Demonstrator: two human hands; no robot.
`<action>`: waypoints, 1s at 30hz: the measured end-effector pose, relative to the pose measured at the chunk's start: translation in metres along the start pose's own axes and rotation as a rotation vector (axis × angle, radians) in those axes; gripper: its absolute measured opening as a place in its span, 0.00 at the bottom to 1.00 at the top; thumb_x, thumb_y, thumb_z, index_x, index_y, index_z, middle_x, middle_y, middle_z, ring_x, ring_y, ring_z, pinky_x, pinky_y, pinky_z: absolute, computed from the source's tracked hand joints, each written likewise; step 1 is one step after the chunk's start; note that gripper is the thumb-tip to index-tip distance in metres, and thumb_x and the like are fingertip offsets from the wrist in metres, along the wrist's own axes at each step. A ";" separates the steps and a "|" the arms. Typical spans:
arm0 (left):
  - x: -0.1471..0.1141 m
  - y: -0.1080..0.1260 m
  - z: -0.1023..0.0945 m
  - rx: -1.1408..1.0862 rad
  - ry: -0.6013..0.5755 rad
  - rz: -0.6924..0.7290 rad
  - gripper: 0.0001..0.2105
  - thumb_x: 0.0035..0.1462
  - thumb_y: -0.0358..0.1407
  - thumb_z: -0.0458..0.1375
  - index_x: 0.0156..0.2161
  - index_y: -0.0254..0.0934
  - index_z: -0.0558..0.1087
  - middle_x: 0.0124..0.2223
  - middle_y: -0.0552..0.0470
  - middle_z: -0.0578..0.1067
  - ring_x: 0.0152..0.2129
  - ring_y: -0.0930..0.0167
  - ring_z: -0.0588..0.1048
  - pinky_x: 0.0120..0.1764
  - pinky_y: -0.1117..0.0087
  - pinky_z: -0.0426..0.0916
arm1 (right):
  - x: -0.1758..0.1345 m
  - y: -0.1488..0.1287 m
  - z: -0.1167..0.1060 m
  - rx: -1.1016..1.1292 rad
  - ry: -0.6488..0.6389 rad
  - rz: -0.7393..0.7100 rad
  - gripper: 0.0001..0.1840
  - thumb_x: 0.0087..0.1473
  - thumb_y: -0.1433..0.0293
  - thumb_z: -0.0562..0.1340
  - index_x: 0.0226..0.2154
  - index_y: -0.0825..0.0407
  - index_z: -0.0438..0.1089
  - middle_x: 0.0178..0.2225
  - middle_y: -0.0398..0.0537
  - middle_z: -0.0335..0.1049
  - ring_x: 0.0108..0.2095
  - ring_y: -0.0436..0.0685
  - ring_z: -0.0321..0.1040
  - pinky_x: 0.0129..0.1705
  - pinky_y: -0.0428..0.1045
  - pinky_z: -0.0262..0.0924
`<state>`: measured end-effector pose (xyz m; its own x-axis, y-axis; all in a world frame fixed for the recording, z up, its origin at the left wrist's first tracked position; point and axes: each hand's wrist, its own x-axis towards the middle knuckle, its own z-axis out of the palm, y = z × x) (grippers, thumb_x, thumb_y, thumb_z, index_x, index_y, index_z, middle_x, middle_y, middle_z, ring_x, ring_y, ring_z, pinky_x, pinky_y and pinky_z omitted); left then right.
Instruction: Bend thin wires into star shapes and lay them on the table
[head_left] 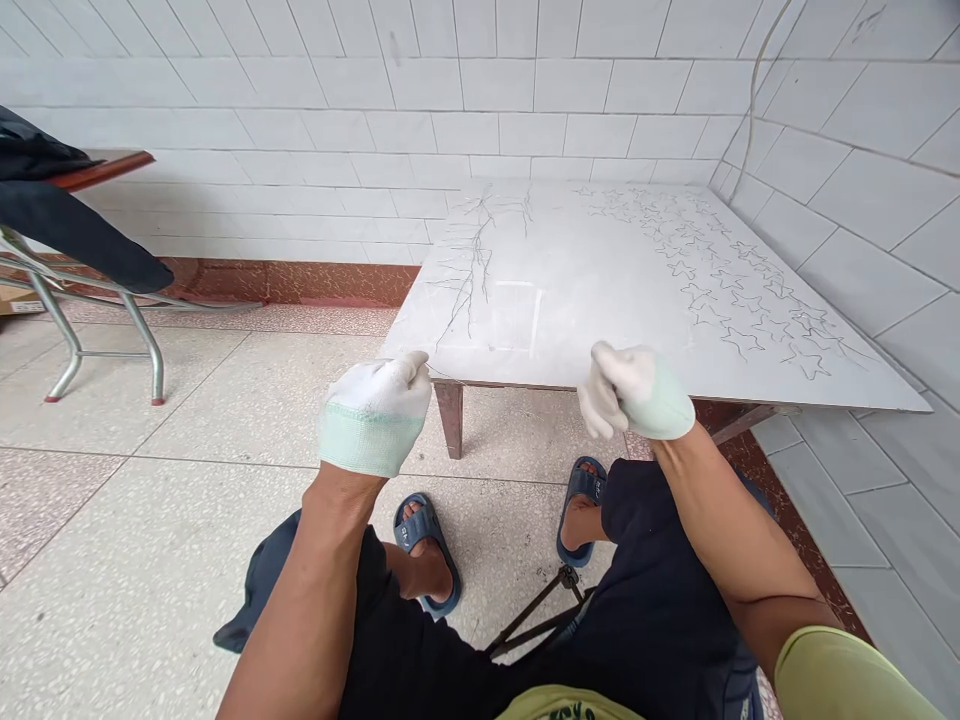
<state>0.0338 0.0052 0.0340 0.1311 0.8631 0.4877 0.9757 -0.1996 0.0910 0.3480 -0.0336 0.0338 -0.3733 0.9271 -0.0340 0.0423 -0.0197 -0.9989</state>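
My left hand (379, 405), in a white glove with a mint cuff, is closed at the near left corner of the white tabletop (585, 280). A thin wire (444, 375) sticks out from its fingertips toward the right. My right hand (628, 390), gloved the same way, is at the table's front edge with its fingers curled in and slightly blurred. Whatever it may hold does not show. Loose thin wires (474, 262) lie in a branching bunch on the left of the table. Many star-shaped bent wires (739, 300) spread over the right side.
White tiled walls (495, 85) border the table behind and on the right. A folding stool (105, 350) with dark cloth (75, 230) stands at left. Below me are my slippers (427, 545) and a dark metal stand (540, 615) between my legs.
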 end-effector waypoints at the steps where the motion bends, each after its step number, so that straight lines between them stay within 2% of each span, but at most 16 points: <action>1: -0.001 0.004 -0.001 0.028 0.003 0.038 0.20 0.70 0.36 0.50 0.47 0.40 0.87 0.35 0.42 0.85 0.34 0.58 0.81 0.38 0.60 0.69 | 0.003 -0.004 0.001 -0.064 0.154 -0.045 0.41 0.71 0.40 0.53 0.14 0.47 0.60 0.13 0.43 0.58 0.19 0.53 0.64 0.33 0.52 0.66; 2: -0.002 0.008 -0.001 0.056 0.005 0.074 0.20 0.70 0.35 0.50 0.44 0.40 0.87 0.34 0.42 0.84 0.33 0.59 0.81 0.36 0.61 0.67 | 0.005 -0.007 0.004 -0.150 0.275 -0.070 0.39 0.71 0.42 0.54 0.17 0.48 0.65 0.15 0.44 0.63 0.21 0.54 0.66 0.34 0.52 0.66; 3: -0.002 0.011 0.000 0.083 0.003 0.104 0.20 0.70 0.35 0.50 0.41 0.40 0.87 0.32 0.42 0.84 0.32 0.59 0.80 0.34 0.62 0.65 | 0.008 -0.009 0.009 -0.254 0.336 -0.071 0.36 0.71 0.43 0.56 0.20 0.49 0.69 0.18 0.45 0.68 0.24 0.55 0.68 0.36 0.52 0.65; 5: -0.004 0.017 0.001 0.135 -0.002 0.141 0.19 0.70 0.34 0.51 0.37 0.40 0.85 0.30 0.43 0.82 0.30 0.60 0.79 0.31 0.62 0.61 | 0.014 -0.011 0.025 -0.499 0.292 0.001 0.30 0.67 0.44 0.61 0.27 0.50 0.74 0.25 0.47 0.74 0.29 0.57 0.70 0.37 0.52 0.62; 7: -0.006 0.020 0.005 0.183 0.005 0.174 0.18 0.69 0.34 0.52 0.34 0.40 0.83 0.29 0.44 0.81 0.28 0.60 0.78 0.30 0.62 0.57 | 0.021 -0.008 0.042 -0.752 0.202 0.070 0.29 0.62 0.42 0.67 0.29 0.50 0.75 0.28 0.49 0.74 0.33 0.59 0.71 0.37 0.52 0.58; 10: -0.010 0.023 0.010 0.247 0.003 0.235 0.15 0.68 0.32 0.53 0.33 0.41 0.80 0.27 0.44 0.78 0.27 0.60 0.77 0.28 0.61 0.53 | 0.028 0.002 0.062 -1.017 0.213 0.117 0.29 0.61 0.42 0.68 0.31 0.51 0.76 0.29 0.55 0.74 0.37 0.64 0.72 0.36 0.53 0.55; 14: -0.015 0.026 0.014 0.291 -0.002 0.280 0.14 0.66 0.29 0.53 0.32 0.41 0.78 0.25 0.45 0.76 0.25 0.58 0.77 0.28 0.61 0.50 | 0.032 0.025 0.072 -1.144 0.163 -0.047 0.19 0.73 0.56 0.62 0.39 0.51 0.81 0.29 0.56 0.75 0.33 0.62 0.73 0.33 0.53 0.50; 15: -0.016 0.026 0.014 0.291 -0.009 0.282 0.14 0.66 0.29 0.53 0.32 0.41 0.78 0.25 0.45 0.76 0.25 0.58 0.77 0.28 0.61 0.49 | 0.034 0.031 0.072 -1.155 0.167 -0.066 0.20 0.74 0.56 0.60 0.38 0.51 0.81 0.27 0.56 0.75 0.31 0.61 0.72 0.32 0.52 0.49; 18: -0.014 0.028 0.011 0.273 -0.033 0.277 0.14 0.66 0.28 0.53 0.32 0.41 0.79 0.26 0.44 0.77 0.26 0.58 0.77 0.28 0.61 0.49 | 0.039 0.042 0.070 -1.190 0.196 -0.052 0.31 0.74 0.50 0.58 0.31 0.55 0.79 0.23 0.56 0.72 0.28 0.60 0.71 0.30 0.52 0.46; 19: -0.013 0.028 0.009 0.271 -0.045 0.280 0.14 0.66 0.29 0.53 0.33 0.40 0.79 0.26 0.44 0.77 0.26 0.58 0.77 0.28 0.62 0.49 | 0.041 0.043 0.069 -1.191 0.163 -0.075 0.30 0.74 0.50 0.59 0.30 0.55 0.78 0.23 0.55 0.71 0.28 0.60 0.70 0.30 0.51 0.46; 21: -0.011 0.028 0.007 0.279 -0.078 0.292 0.14 0.67 0.29 0.53 0.34 0.40 0.80 0.26 0.44 0.77 0.26 0.58 0.78 0.28 0.62 0.49 | 0.043 0.045 0.064 -1.141 0.032 -0.175 0.21 0.73 0.57 0.62 0.34 0.54 0.79 0.23 0.51 0.70 0.26 0.57 0.66 0.30 0.51 0.43; 23: -0.010 0.027 0.005 0.294 -0.106 0.318 0.14 0.67 0.29 0.52 0.35 0.40 0.80 0.26 0.44 0.78 0.26 0.58 0.78 0.28 0.62 0.49 | 0.042 0.043 0.059 -0.987 -0.099 -0.229 0.11 0.70 0.65 0.64 0.38 0.51 0.79 0.22 0.45 0.67 0.24 0.54 0.60 0.29 0.50 0.41; 24: -0.009 0.026 0.004 0.297 -0.105 0.331 0.14 0.67 0.29 0.52 0.35 0.40 0.80 0.26 0.45 0.78 0.26 0.59 0.78 0.28 0.61 0.49 | 0.041 0.041 0.056 -0.875 -0.152 -0.210 0.10 0.69 0.66 0.64 0.38 0.51 0.79 0.21 0.42 0.64 0.23 0.52 0.57 0.28 0.50 0.41; 26: -0.008 0.025 0.001 0.290 -0.083 0.336 0.15 0.68 0.30 0.51 0.34 0.41 0.80 0.27 0.46 0.78 0.26 0.60 0.77 0.28 0.61 0.49 | 0.037 0.037 0.049 -0.661 -0.208 -0.124 0.17 0.72 0.62 0.60 0.34 0.51 0.78 0.19 0.40 0.60 0.21 0.50 0.55 0.27 0.48 0.44; 28: -0.007 0.024 -0.003 0.275 -0.058 0.310 0.17 0.70 0.32 0.50 0.34 0.42 0.79 0.27 0.47 0.78 0.26 0.61 0.77 0.28 0.61 0.50 | 0.032 0.034 0.043 -0.437 -0.298 -0.008 0.26 0.74 0.54 0.56 0.32 0.52 0.77 0.17 0.38 0.59 0.19 0.50 0.57 0.25 0.47 0.51; 30: -0.005 0.023 -0.008 0.256 -0.058 0.280 0.19 0.72 0.33 0.48 0.33 0.42 0.79 0.27 0.47 0.78 0.27 0.62 0.77 0.28 0.61 0.52 | 0.030 0.034 0.038 -0.210 -0.408 0.070 0.28 0.73 0.50 0.56 0.33 0.52 0.77 0.15 0.36 0.59 0.17 0.49 0.58 0.24 0.46 0.56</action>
<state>0.0542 -0.0076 0.0402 0.4012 0.8179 0.4124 0.9121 -0.3152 -0.2621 0.3031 -0.0208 -0.0021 -0.6951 0.7024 -0.1532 0.2513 0.0377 -0.9672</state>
